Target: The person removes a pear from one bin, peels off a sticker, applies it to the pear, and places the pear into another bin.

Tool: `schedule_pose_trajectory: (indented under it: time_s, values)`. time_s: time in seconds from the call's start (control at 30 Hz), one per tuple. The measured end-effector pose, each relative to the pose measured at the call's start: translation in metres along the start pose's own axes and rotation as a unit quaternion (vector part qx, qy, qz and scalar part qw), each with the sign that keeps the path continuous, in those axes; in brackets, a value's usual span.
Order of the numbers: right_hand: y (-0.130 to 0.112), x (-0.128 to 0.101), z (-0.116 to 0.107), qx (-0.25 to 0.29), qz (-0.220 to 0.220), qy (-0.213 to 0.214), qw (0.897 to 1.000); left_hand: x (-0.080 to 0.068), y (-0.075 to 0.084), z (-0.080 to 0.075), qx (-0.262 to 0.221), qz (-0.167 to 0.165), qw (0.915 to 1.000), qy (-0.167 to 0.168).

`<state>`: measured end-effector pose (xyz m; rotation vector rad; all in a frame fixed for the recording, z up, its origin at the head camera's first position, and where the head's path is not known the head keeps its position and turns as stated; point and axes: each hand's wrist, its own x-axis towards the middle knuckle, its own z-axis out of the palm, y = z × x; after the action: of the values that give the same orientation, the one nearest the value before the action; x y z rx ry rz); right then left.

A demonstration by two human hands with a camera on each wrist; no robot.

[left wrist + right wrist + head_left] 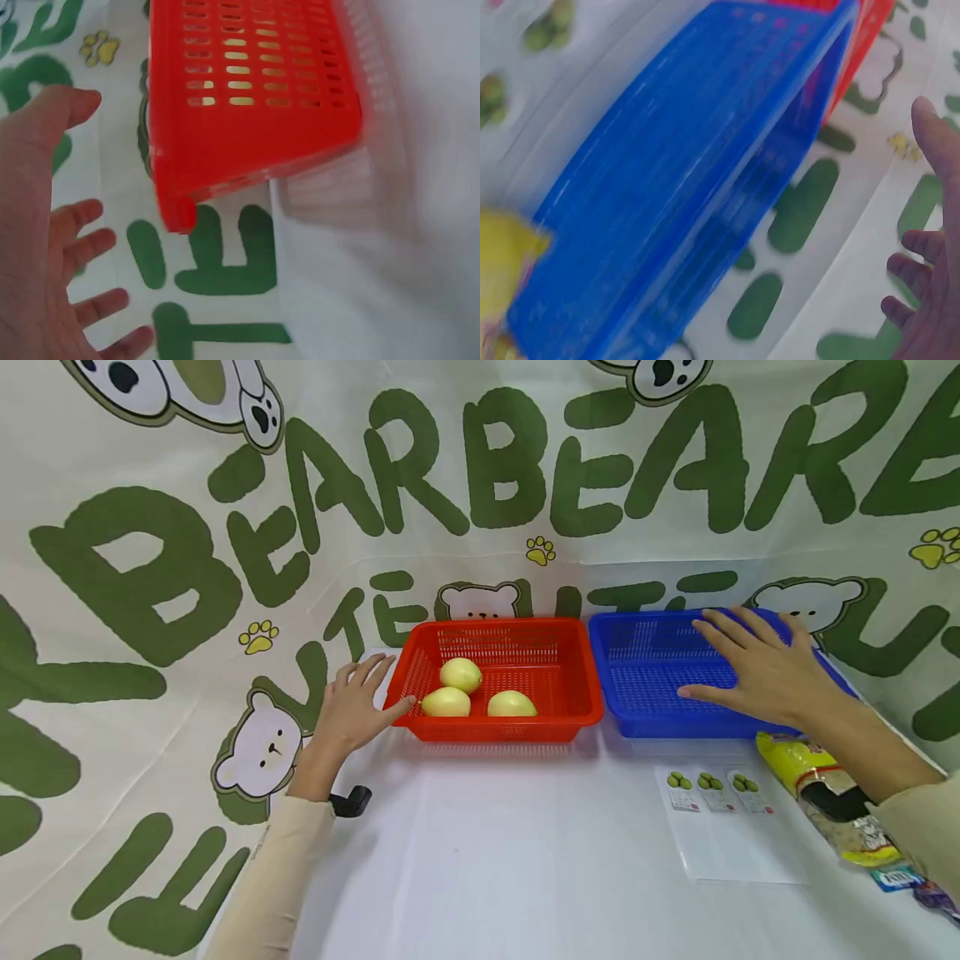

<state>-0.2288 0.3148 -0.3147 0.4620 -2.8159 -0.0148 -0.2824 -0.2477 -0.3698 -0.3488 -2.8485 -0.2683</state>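
Head view: two perforated plastic baskets sit side by side on the white worktop (525, 860), rims touching or nearly so, both pushed back near the bear-print backdrop cloth (150, 568).

Red rectangular plastic basket (570, 710) on the left. It holds three round yellow-green fruits (461, 675): one toward the back, two in front of it, lying close together in the basket's left half.

Blue rectangular plastic basket (645, 693) on the right; nothing visible inside it.

Left hand (354, 706) lies just off the red basket's left end, fingers (375, 670) spread and fairly straight, gripping nothing. The thumb tip meets or nearly meets the basket's left front corner; contact cannot be settled. Left wrist view shows the open palm (34, 247) apart from the red wall (247, 127), a gap between them.

Right hand (765, 672) is held flat over the blue basket's right half, fingers extended and splayed, palm down. It holds nothing. Whether it rests on the rim cannot be told. Right wrist view is blurred: the blue wall (682, 195), with fingertips (922, 247) at the picture's edge.

In front of the blue basket: a white printed card with three small green fruit pictures (716, 793). Just right of it, a yellow snack packet (832, 793), partly under the right forearm's beige sleeve.
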Motion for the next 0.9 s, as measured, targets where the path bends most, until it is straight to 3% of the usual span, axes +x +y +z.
schedule_pose_trajectory:
  time_s: [0.4, 0.57, 0.7, 0.9]
  values:
    - [-0.078, 0.070, 0.024, 0.102, -0.097, -0.012, 0.990, -0.003, -0.011, 0.051, -0.150, -0.019, 0.9875, 0.045]
    - [-0.110, 0.098, 0.029, 0.129, -0.130, -0.046, 0.982, -0.008, -0.015, 0.058, -0.160, 0.004, 0.9840, 0.077]
    - [-0.132, 0.123, 0.041, 0.137, -0.154, -0.086, 0.975, -0.010, -0.016, 0.060, -0.160, 0.000, 0.9812, 0.107]
    - [-0.152, 0.147, 0.067, 0.139, -0.178, -0.160, 0.961, -0.010, -0.014, 0.075, -0.212, -0.007, 0.9669, 0.142]
